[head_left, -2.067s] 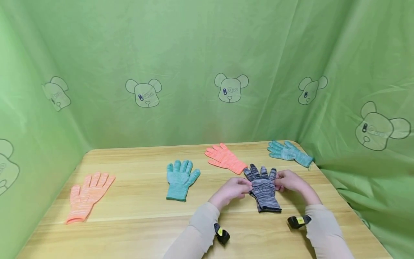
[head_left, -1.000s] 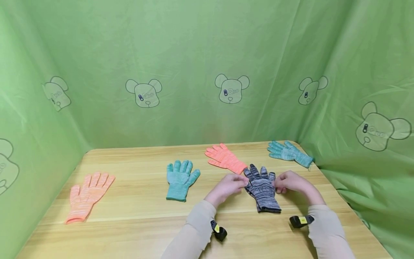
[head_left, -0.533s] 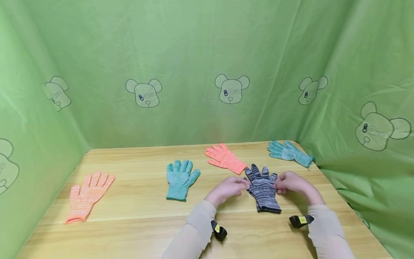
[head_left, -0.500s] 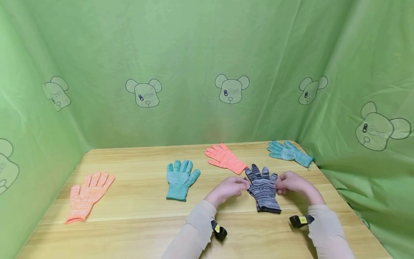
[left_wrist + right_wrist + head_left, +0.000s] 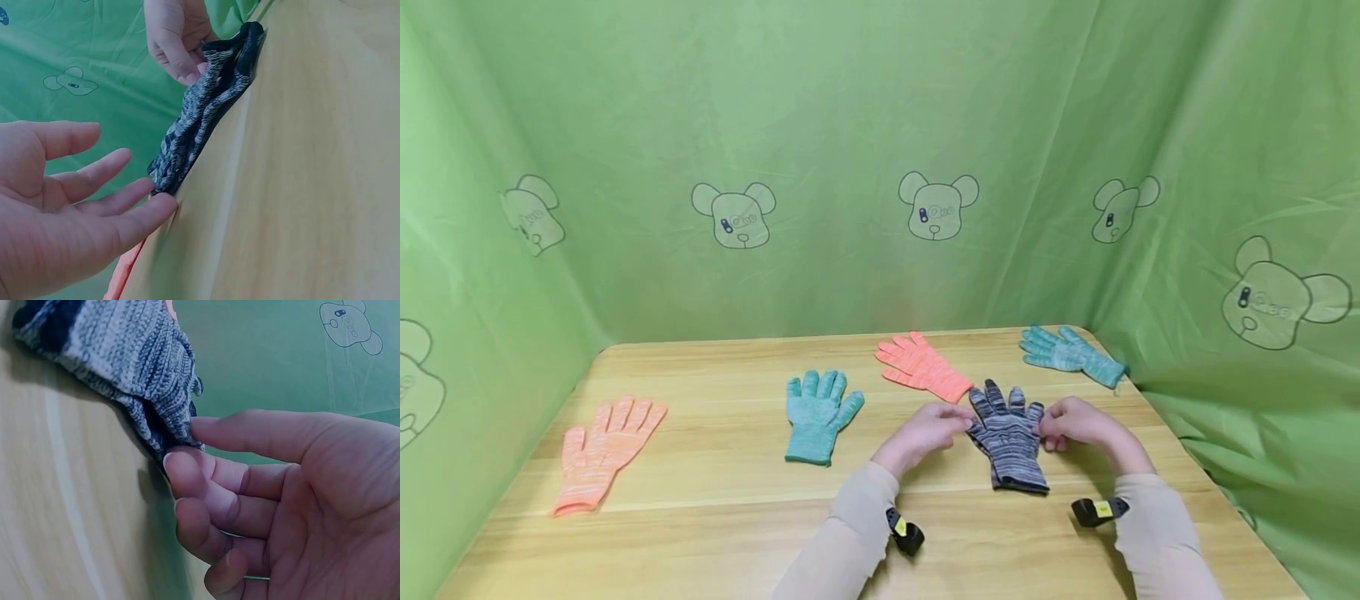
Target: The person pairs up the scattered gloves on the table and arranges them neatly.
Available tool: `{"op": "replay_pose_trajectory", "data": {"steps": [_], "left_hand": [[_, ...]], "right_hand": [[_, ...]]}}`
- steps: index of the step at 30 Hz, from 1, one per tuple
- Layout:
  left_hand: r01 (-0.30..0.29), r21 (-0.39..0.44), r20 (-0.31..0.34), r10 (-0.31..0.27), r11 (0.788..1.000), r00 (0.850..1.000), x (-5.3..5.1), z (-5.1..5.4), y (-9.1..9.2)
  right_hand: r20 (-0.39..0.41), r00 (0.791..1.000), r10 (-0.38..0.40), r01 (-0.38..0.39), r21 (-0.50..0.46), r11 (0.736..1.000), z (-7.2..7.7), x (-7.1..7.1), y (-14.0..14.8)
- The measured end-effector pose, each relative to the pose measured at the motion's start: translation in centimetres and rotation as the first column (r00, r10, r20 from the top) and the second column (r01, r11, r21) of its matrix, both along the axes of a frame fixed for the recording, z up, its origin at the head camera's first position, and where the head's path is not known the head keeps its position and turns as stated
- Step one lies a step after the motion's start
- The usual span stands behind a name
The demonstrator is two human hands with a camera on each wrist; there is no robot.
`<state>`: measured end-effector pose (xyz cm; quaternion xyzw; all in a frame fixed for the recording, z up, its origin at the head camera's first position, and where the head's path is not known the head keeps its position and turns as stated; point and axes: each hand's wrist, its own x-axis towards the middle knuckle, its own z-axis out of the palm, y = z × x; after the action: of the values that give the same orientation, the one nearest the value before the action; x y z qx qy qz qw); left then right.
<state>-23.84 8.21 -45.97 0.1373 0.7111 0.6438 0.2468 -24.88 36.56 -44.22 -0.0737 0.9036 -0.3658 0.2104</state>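
Observation:
A dark grey and white striped glove (image 5: 1011, 442) lies on the table at right of centre, fingers towards the back and cuff towards the front; its layers overlap at the cuff. My left hand (image 5: 925, 433) is at its left edge; in the left wrist view that hand (image 5: 69, 206) has its fingers spread, the tips touching or very close to the knit (image 5: 194, 119). At the glove's right edge, my right hand (image 5: 1078, 421) pinches the fabric. The right wrist view shows the right hand's (image 5: 275, 487) thumb and forefinger on the striped fabric (image 5: 131, 356), other fingers curled.
On the table (image 5: 700, 533) lie a pink glove (image 5: 925, 367) behind the striped one, a teal glove (image 5: 1071, 357) at the back right, another teal glove (image 5: 816, 417) near the middle and an orange glove (image 5: 606, 454) at left. Green curtains (image 5: 835, 275) surround the table.
The striped glove's cuff has shifted slightly left and its left finger lies differently. My left hand has drawn back a little to the left. My right hand has hardly moved.

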Motion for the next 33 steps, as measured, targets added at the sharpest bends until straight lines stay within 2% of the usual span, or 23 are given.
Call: {"op": "replay_pose_trajectory", "data": {"steps": [5, 9, 13, 20, 27, 33], "left_hand": [[-0.037, 0.048, 0.063, 0.034, 0.998, 0.997, -0.3, -0.1, -0.2], [-0.034, 0.046, 0.094, 0.029, 0.998, 0.995, -0.3, -0.2, -0.3], [-0.009, 0.040, 0.119, 0.004, 0.999, 0.993, -0.3, -0.3, -0.4], [0.029, 0.056, 0.134, -0.036, 0.998, 0.990, -0.3, -0.3, -0.3], [0.075, 0.058, 0.119, -0.081, 0.996, 0.990, -0.3, -0.7, -0.1], [0.127, -0.007, 0.129, -0.125, 0.992, 0.984, -0.1, -0.5, -0.3]], "right_hand": [[0.002, 1.000, -0.011, 0.011, -0.016, 1.000, -0.1, -0.1, 0.0], [-0.007, 1.000, -0.023, 0.023, -0.030, 0.999, 0.0, 0.0, -0.2], [-0.020, 0.999, -0.032, 0.031, -0.046, 0.998, 0.1, 0.2, -0.6], [0.006, 0.998, -0.063, 0.064, -0.081, 0.995, 0.2, 0.1, -1.1], [-0.031, 0.998, -0.056, 0.056, -0.029, 0.998, 0.1, 0.2, -1.1], [-0.043, 0.998, -0.044, 0.045, 0.004, 0.999, 0.1, 0.1, -1.5]]}}
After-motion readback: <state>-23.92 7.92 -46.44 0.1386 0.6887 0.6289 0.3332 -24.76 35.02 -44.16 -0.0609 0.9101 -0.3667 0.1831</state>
